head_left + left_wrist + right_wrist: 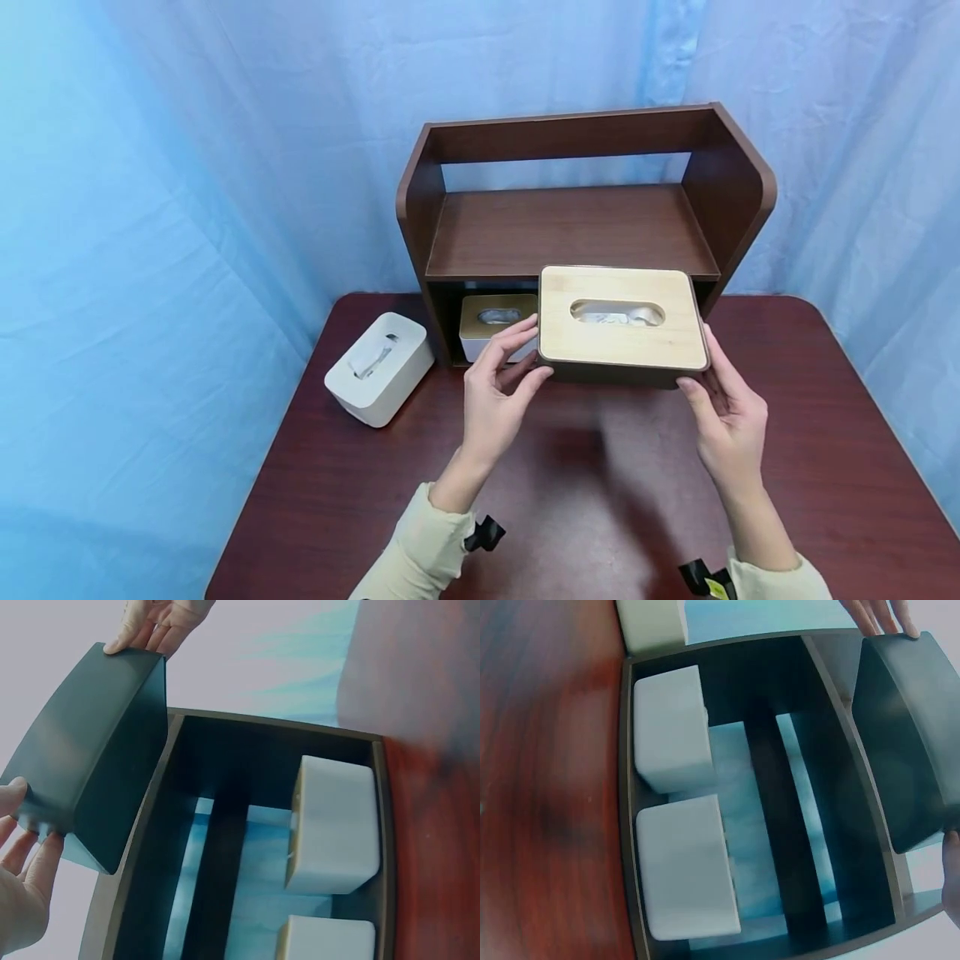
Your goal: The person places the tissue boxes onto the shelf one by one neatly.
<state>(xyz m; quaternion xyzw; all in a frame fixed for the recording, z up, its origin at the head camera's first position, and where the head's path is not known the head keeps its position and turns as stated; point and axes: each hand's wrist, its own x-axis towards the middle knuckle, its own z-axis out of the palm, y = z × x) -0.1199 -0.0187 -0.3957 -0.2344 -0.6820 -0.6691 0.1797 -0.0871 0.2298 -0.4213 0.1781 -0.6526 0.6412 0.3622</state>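
Evidently a carrying step: head view, left hand (497, 396) and right hand (729, 414) grip the wood-topped tissue box (622, 342) right of centre; left wrist view, box upper left; right wrist view, far right, the next move likely needing level support.

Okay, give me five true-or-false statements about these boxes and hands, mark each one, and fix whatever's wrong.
1. The left hand and right hand both hold the wood-topped box. True.
2. The held box stands on the table. False: it is held up above the table.
3. Two boxes sit in the lower compartment. True.
4. In the head view, the all-white box is right of the shelf unit. False: the all-white box is left of the shelf unit.
5. The held box's lid has a slot. True.
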